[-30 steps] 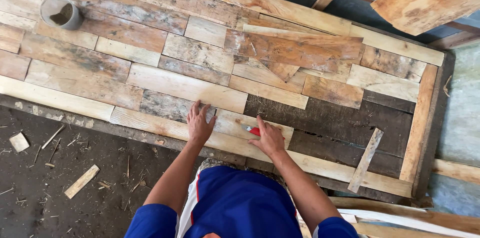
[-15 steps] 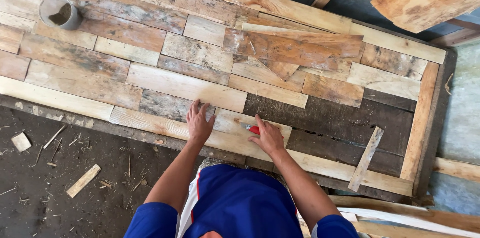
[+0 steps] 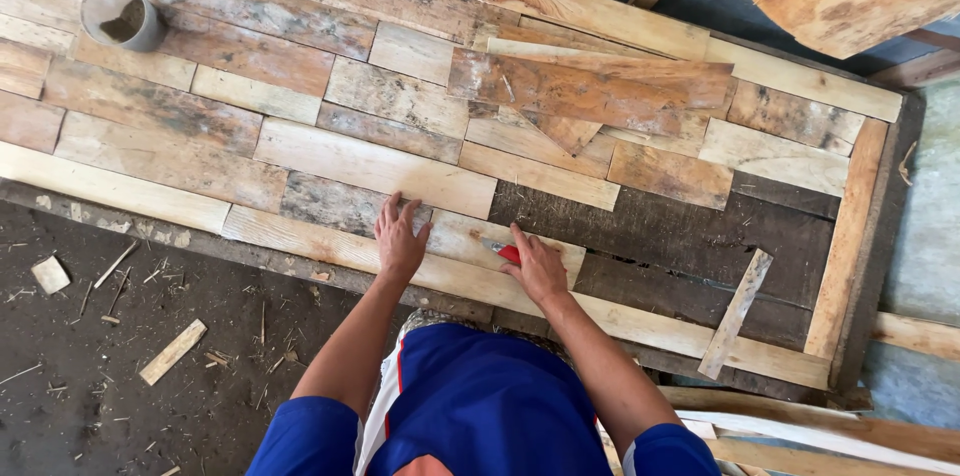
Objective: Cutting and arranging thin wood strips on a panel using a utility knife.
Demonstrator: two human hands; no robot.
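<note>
A large wooden panel (image 3: 300, 66) made of patchwork reclaimed boards lies in front of me. My left hand (image 3: 399, 237) presses flat, fingers apart, on a short pale board (image 3: 470, 236) near the panel's front edge. My right hand (image 3: 537, 264) rests on the same board's right part and grips a small red tool (image 3: 508, 253), perhaps a pencil or marker, with its tip touching the wood. To the right of that board is a dark bare area of backing (image 3: 680, 236).
A grey cylindrical cup (image 3: 122, 18) stands on the panel at the far left. A loose narrow strip (image 3: 735, 313) lies slanted on the dark area. A long reddish plank (image 3: 590, 86) lies across the boards. Offcuts (image 3: 172, 351) and chips litter the dirt floor.
None beyond a slight camera shift; both hands stay on the pale board.
</note>
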